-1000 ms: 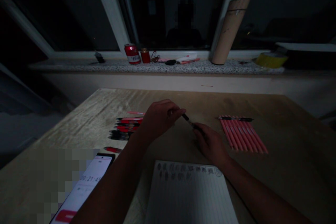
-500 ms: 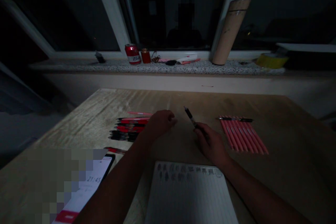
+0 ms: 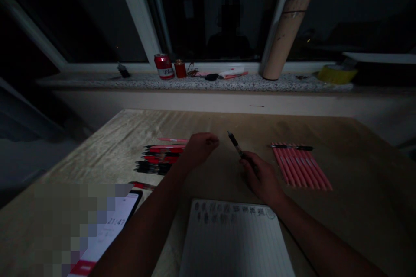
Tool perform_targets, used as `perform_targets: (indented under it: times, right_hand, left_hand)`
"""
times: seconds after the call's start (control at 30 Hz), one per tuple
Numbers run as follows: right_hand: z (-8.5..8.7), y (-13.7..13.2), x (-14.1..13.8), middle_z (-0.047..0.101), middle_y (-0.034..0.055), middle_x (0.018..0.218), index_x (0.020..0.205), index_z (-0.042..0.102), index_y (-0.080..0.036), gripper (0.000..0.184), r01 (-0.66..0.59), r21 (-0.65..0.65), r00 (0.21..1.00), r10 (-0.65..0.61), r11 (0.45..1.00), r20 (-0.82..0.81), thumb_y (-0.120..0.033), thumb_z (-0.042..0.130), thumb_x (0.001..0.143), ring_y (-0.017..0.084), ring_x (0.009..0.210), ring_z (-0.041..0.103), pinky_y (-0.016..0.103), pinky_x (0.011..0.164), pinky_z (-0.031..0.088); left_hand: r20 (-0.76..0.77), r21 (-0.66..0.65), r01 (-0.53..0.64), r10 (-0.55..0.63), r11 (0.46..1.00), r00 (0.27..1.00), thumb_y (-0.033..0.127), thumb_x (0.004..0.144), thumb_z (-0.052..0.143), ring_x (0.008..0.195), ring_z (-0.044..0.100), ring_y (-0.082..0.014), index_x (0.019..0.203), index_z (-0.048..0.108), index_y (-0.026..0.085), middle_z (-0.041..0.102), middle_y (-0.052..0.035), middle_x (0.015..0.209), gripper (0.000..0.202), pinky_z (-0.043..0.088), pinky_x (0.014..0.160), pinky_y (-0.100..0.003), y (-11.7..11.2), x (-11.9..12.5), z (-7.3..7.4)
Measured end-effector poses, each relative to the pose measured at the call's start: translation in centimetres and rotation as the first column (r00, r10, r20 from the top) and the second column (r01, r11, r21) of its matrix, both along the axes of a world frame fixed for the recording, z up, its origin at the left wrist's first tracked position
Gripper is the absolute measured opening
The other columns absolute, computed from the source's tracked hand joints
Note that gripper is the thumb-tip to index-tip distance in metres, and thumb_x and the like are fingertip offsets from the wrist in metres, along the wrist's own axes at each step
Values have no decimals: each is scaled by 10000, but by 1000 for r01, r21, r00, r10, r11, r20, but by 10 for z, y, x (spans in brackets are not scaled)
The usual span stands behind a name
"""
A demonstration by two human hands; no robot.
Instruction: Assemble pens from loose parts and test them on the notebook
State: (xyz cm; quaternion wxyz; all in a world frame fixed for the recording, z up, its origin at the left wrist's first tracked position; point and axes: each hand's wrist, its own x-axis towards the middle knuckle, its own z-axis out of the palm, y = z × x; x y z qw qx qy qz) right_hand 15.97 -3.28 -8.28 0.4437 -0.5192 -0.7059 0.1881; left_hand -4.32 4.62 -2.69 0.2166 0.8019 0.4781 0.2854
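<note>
My right hand (image 3: 260, 175) grips a black pen (image 3: 234, 142) by its lower end, tip pointing up and away to the left. Left of it, my left hand (image 3: 202, 146) hovers with its fingers curled together; whatever they may hold is hidden. Beneath and beside my left forearm lies a pile of red, black and pink pens (image 3: 159, 159), partly covered by the arm. A row of pink pens (image 3: 300, 166) lies to the right, with another black pen (image 3: 305, 148) across its top. Below both hands is a lined notebook (image 3: 234, 242) with dark scribbles along its upper lines.
A phone (image 3: 112, 229) showing a timer lies at the lower left, near a red pen (image 3: 143, 186). On the granite sill (image 3: 143, 83) stand a red can (image 3: 164, 67), an orange-red jar (image 3: 180, 69), a tall tan cylinder (image 3: 286, 41) and a yellow tape roll (image 3: 336, 74).
My left hand has lifted slightly and its fingers have drawn closer together. The right hand with the black pen has hardly moved. The phone's timer has advanced.
</note>
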Motion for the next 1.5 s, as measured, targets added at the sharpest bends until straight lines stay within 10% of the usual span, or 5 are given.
perform_targets:
  times: [0.27, 1.5]
  right_hand:
    - [1, 0, 1, 651, 70, 1027, 1113, 550, -201, 270, -7, -10, 1000, 7, 1000, 13, -249, 443, 870, 188, 911, 619, 310, 792, 486]
    - [1, 0, -1, 659, 59, 984, 1085, 565, -201, 251, 29, 3, 999, -29, 1000, 19, -274, 477, 861, 175, 832, 617, 283, 718, 480]
  left_hand:
    - [582, -82, 9, 40, 997, 812, 284, 740, 629, 569, 582, -98, 874, 673, 120, 648, -27, 626, 217, 477, 533, -211, -15, 7, 39]
    - [370, 68, 15, -39, 998, 928, 296, 748, 633, 620, 574, -97, 835, 675, 135, 670, -39, 738, 189, 442, 567, -202, -23, 10, 39]
